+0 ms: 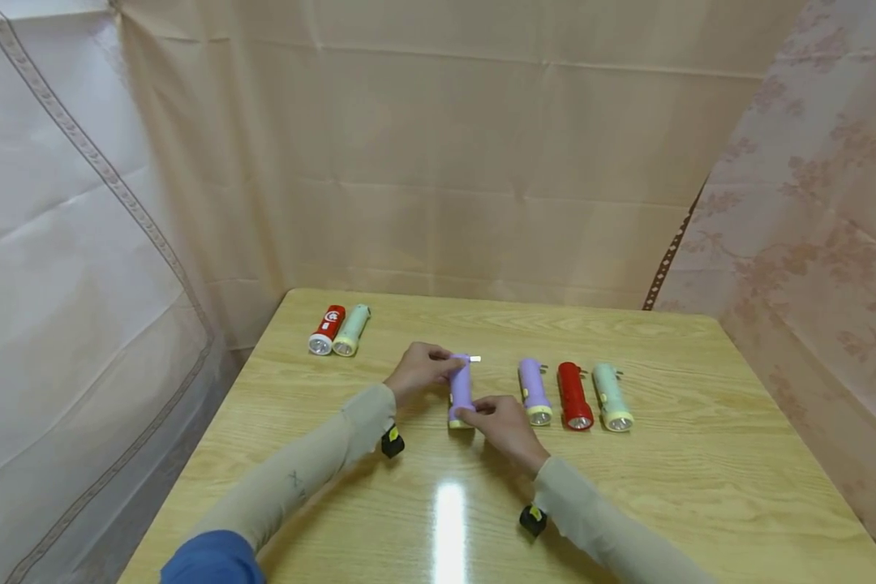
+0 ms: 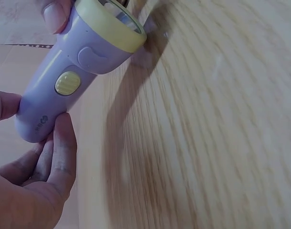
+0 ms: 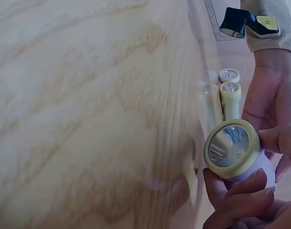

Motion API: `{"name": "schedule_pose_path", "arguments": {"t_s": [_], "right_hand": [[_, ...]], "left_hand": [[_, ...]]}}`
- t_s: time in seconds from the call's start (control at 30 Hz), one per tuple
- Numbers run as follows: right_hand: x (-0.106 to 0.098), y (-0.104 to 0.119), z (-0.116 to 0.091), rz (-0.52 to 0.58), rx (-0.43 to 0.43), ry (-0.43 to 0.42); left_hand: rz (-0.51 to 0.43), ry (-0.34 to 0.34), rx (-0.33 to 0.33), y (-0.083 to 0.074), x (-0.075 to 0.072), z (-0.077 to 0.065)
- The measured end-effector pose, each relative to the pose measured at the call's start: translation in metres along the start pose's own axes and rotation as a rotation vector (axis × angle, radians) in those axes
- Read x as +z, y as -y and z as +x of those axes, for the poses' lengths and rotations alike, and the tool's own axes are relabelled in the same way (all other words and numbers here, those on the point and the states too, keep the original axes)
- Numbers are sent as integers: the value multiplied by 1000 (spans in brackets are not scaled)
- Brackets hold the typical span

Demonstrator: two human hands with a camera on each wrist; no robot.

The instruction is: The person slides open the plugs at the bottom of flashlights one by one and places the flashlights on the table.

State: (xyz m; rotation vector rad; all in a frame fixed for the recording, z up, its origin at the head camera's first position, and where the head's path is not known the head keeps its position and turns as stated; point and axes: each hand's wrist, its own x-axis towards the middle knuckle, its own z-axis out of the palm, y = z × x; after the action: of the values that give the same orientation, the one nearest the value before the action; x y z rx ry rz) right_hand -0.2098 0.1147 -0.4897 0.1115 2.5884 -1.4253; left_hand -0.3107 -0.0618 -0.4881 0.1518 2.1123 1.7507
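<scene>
A purple flashlight [image 1: 461, 389] with a pale yellow head ring is held between both hands over the middle of the table. My left hand [image 1: 419, 371] pinches its tail end between thumb and fingers, and a bright prong sticks out to the right there. Around the head end, my right hand [image 1: 507, 426] grips with thumb and fingers. The left wrist view shows a ribbed yellow switch [image 2: 68, 83] on the flashlight's side. In the right wrist view the clear lens [image 3: 229, 147] faces toward the camera.
To the right lie another purple flashlight [image 1: 533, 389], a red flashlight [image 1: 573, 395] and a mint green flashlight [image 1: 611, 395]. At the far left, a red flashlight [image 1: 328, 326] with a white rim lies beside a green one [image 1: 353, 328]. Curtains surround the wooden table [image 1: 701, 462].
</scene>
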Motion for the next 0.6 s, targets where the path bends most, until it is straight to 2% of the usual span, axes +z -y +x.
{"name": "schedule_pose_path", "arguments": {"t_s": [0.3,0.6], "right_hand": [[-11,-5,0,6,13,-57],[-17,-8,4,-76,-6,-125]], "left_hand": [[-35,13,4,-4,17,14],[-82,16,-36,-8,30,27]]}}
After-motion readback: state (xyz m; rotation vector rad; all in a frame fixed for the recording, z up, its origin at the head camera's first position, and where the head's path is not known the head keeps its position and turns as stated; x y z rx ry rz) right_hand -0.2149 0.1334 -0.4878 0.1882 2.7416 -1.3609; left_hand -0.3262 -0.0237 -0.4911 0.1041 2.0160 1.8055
